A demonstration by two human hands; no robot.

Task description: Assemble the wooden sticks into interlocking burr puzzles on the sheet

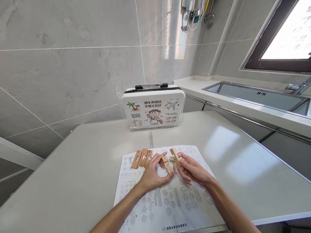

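Note:
My left hand (152, 173) pinches a notched wooden puzzle piece (167, 164) between thumb and fingers. My right hand (190, 170) grips another notched wooden piece (174, 156), held tilted and touching the left one. Both hands hover just above a printed instruction sheet (167, 200) on the table. Three more wooden pieces (142, 157) lie side by side on the sheet, just left of my left hand.
A white cartoon-printed case (153, 108) reading "TRAVEL" stands upright at the back of the grey table (80, 174) against the tiled wall. To the right runs a counter with a steel sink (257, 95) and faucet (300, 86) under a window.

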